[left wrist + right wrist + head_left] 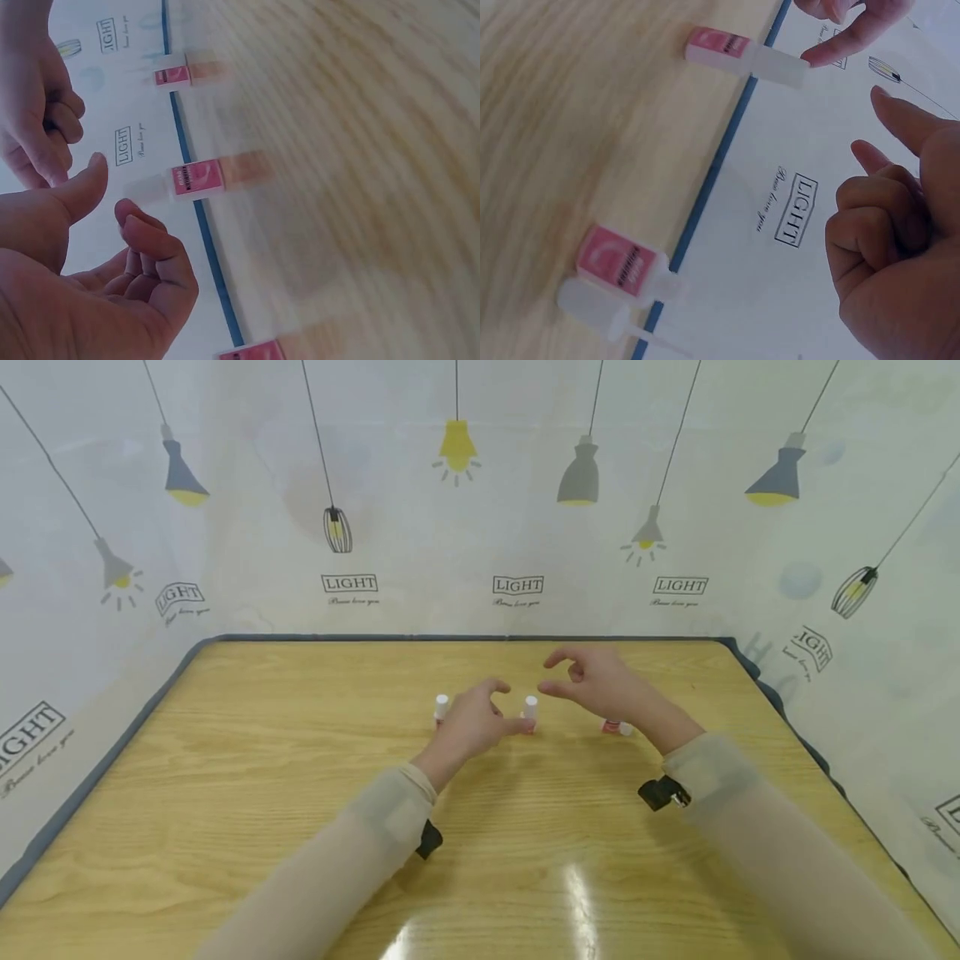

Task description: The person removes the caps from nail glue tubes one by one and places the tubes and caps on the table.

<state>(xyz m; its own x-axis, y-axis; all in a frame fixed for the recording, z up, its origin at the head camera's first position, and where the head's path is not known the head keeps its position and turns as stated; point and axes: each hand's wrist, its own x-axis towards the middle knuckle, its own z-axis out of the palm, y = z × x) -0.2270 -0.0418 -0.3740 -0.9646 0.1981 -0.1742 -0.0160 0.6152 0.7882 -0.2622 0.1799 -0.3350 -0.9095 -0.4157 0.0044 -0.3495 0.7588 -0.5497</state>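
Three small bottles with pink labels stand in a row on the table. The left bottle and the middle bottle wear tall white caps. At the right bottle, the removed white cap lies alongside, a thin applicator stem sticking out of it. My left hand is beside the middle bottle, thumb and index finger apart, overlapping that bottle's lower part in the head view. Above and right of it hovers my right hand, thumb and index finger spread, other fingers curled, holding nothing.
The wooden table has a dark edge strip along its back. Behind it and at both sides stands a pale wall covering printed with lamps. Black wrist cameras hang under both sleeves.
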